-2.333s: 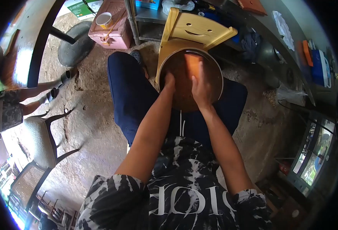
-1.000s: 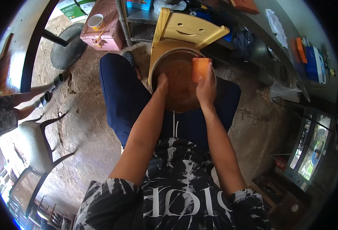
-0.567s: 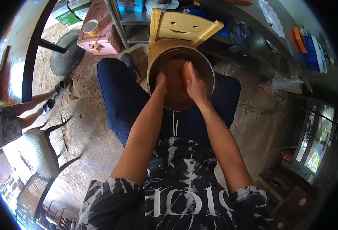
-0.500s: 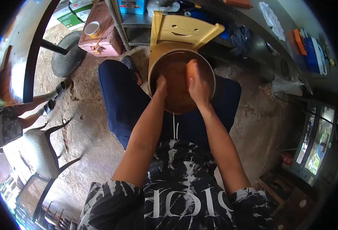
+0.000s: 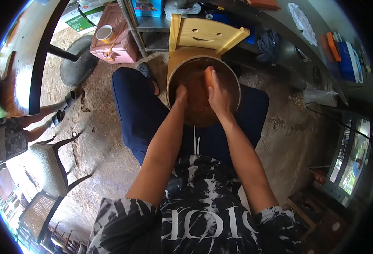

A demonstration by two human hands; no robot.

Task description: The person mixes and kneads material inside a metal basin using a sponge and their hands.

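Observation:
A round metal pot [image 5: 239,91] with reddish-brown contents sits on a yellow wooden chair [image 5: 207,36] between my knees. My right hand [image 5: 218,94] is inside the pot on its right side, closed on an orange block [image 5: 209,78] that is held tilted on edge. At the pot's left inner side is my left hand [image 5: 181,93]. Its fingers reach down into the dark interior and are hidden, so what they touch cannot be made out.
A pink box [image 5: 117,40] with a white cup [image 5: 105,32] on it stands at the upper left. Further left are a round black base [image 5: 78,63], another person's legs [image 5: 42,122] and a grey chair [image 5: 48,169]. A glass-fronted cabinet [image 5: 349,156] is at the right.
The orange block has turned from lying flat-faced to the view to standing on edge, and moved left from the pot's right rim. My left hand stays at the pot's left side.

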